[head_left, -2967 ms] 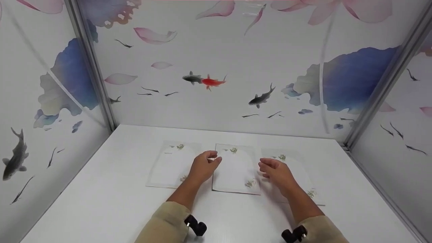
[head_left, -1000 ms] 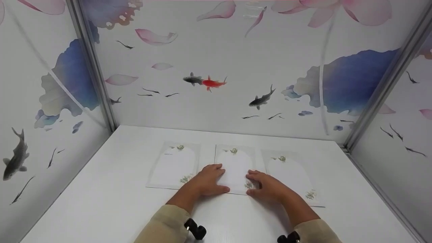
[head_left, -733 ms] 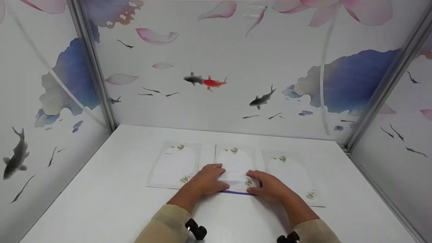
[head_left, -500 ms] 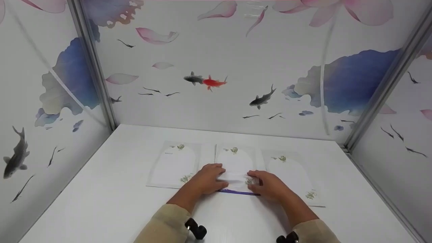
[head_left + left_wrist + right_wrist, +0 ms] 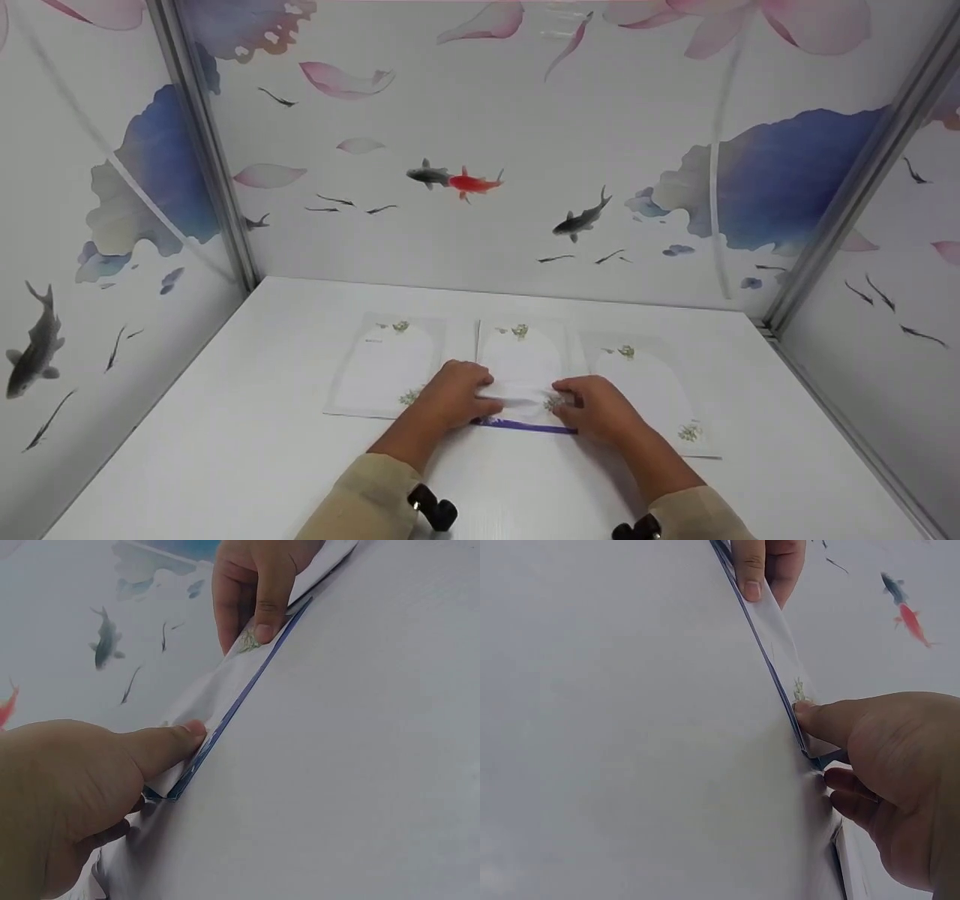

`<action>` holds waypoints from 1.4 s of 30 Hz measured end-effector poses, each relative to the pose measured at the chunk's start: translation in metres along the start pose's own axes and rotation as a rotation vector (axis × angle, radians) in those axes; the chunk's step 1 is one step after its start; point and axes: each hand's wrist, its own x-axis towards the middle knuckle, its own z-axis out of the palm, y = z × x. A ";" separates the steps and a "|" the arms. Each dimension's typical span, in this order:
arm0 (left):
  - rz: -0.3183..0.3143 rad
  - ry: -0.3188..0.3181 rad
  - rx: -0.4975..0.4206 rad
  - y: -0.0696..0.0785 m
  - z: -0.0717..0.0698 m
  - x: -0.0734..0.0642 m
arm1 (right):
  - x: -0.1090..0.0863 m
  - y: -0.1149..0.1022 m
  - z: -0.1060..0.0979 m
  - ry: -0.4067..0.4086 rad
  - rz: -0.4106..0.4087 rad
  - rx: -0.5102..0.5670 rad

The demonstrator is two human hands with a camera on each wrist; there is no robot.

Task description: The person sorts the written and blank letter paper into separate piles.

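Note:
In the head view, a white sheet of paper with printed green plants lies in the middle of the table. Its near part buckles up in a crease between my hands. Below its near edge shows a blue-purple strip, the edge of something under the sheet. My left hand pinches the sheet's near left corner, thumb on top, as the left wrist view shows with the thumb on the paper. My right hand pinches the near right corner, its thumb beside the printed plant; other fingers are partly hidden below.
Similar printed sheets lie on either side: a left sheet with a small line of text, and a right sheet partly behind my right forearm. The white table meets wall panels painted with fish and petals.
Both hands have come down from above the middle sheet to its near corners. The sheet's near edge has since shifted away from me and buckled, baring the blue-purple strip.

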 end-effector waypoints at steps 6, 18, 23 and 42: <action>-0.036 0.030 -0.049 0.003 0.002 -0.001 | -0.002 -0.004 0.002 0.037 0.014 0.007; -0.103 0.036 -0.069 0.010 0.001 -0.002 | 0.000 -0.004 0.003 0.043 0.033 0.029; -0.119 0.041 -0.085 0.010 0.003 -0.001 | 0.002 -0.002 0.005 0.042 0.048 0.023; -0.222 0.109 -0.220 0.020 0.003 -0.004 | 0.003 -0.003 0.004 0.128 0.077 0.154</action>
